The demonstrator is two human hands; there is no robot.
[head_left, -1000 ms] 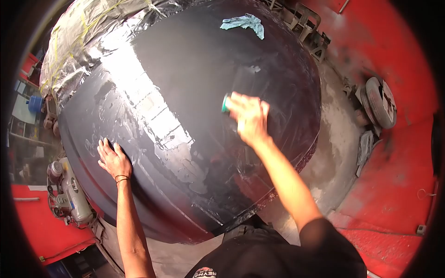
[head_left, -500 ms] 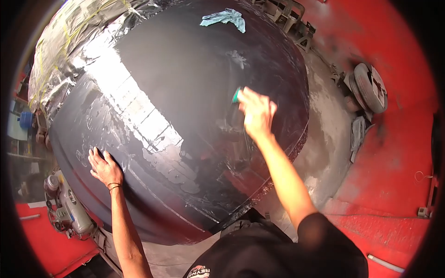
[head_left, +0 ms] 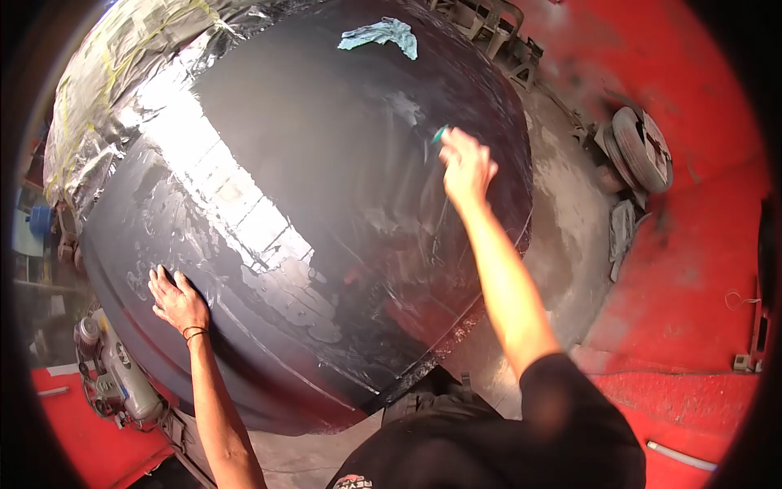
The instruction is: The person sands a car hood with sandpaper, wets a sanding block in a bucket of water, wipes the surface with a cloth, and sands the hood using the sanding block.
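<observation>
A broad, dark grey car hood (head_left: 269, 114) fills the middle of the view, its surface wet and streaked, with a bright reflection running across it. My left hand (head_left: 179, 303) lies flat on its left part, fingers spread, holding nothing. On the right side of the hood, my right hand (head_left: 468, 169) is closed around a small green pad (head_left: 441, 134). Only the pad's edge shows past my fingertips, and motion smears it a little, so its exact kind is unclear. A crumpled light blue cloth (head_left: 379, 34) rests near the far end of the hood.
Silvery masking sheet (head_left: 98, 98) with yellow tape covers what lies beyond the hood at upper left. An air compressor (head_left: 129, 379) stands at lower left. To the right are a wheel (head_left: 639, 151) and a red wall (head_left: 692, 244); a plastic chair (head_left: 495, 24) is at the top.
My right hand has moved up and to the right over the hood with the green pad. My left hand stays at the same place on the hood; the whole view has shifted slightly.
</observation>
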